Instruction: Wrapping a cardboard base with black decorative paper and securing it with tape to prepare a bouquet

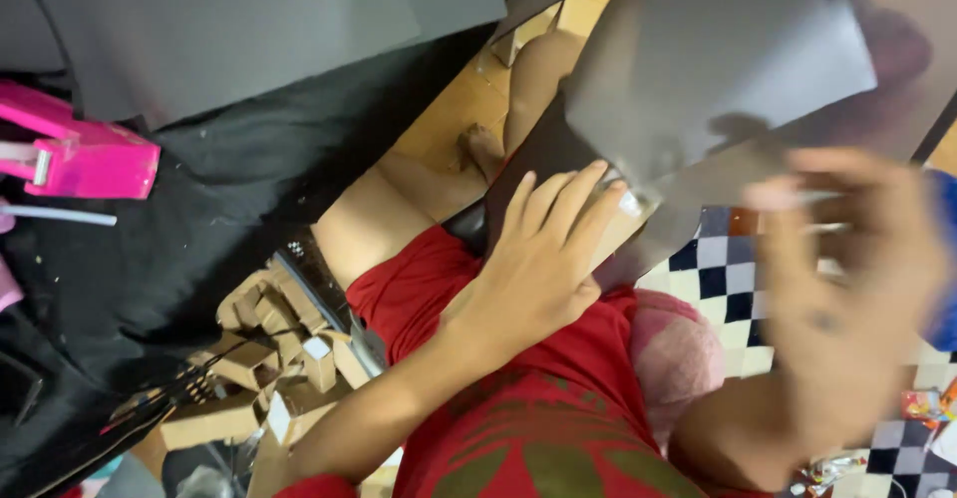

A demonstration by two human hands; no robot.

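A pink stapler (pixel 85 154) lies far left of the dark sheet (pixel 718 69), with small cardboard boxes (pixel 269 358) below-left of it. The left hand (pixel 543 259) presses flat on the sheet's lower corner, fingers (pixel 558 199) spread open. The right hand (pixel 847 309), below-right of the sheet, is blurred; its grip cannot be told. Firm, even pressure would steady the sheet.

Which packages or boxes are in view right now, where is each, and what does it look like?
Small cardboard boxes: heap at lower left beside the red shorts, brown, some with white faces.
Brown box: on the lap under the left hand, tan with a pale patch, partly covered by dark grey sheets.
Small wrappers: lower right on the checkered floor, red and orange, too blurred to tell more.
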